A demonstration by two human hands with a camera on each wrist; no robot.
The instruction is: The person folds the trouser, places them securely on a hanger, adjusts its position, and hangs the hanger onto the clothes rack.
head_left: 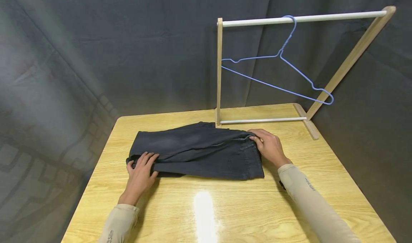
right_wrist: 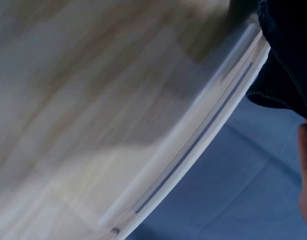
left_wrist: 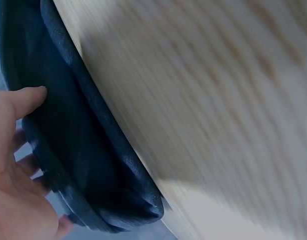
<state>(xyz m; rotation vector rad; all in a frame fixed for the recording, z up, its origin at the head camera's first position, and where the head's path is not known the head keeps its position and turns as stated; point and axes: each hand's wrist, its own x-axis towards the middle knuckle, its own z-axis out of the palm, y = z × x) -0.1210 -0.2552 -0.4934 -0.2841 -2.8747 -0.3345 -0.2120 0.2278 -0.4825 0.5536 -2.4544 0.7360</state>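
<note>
Dark jeans [head_left: 199,150], folded lengthwise, lie across the wooden table with the waistband at the right and the leg ends at the left. My left hand [head_left: 139,177] holds the near leg close to its hem, fingers spread over the top. In the left wrist view, the thumb is on one side of the dark cloth [left_wrist: 68,115] and the other fingers are behind it. My right hand [head_left: 271,147] pinches the far corner of the waistband between thumb and fingers. Only a little of that hand shows in the right wrist view, beside hanging dark cloth [right_wrist: 288,75].
Behind the jeans, to the right, stands a wooden rack with a white rail [head_left: 338,17]. From the rail hangs a blue hanger [head_left: 273,87]. The rack's left foot meets the jeans' far edge. Grey curtains [head_left: 145,57] surround the wooden table [head_left: 257,207].
</note>
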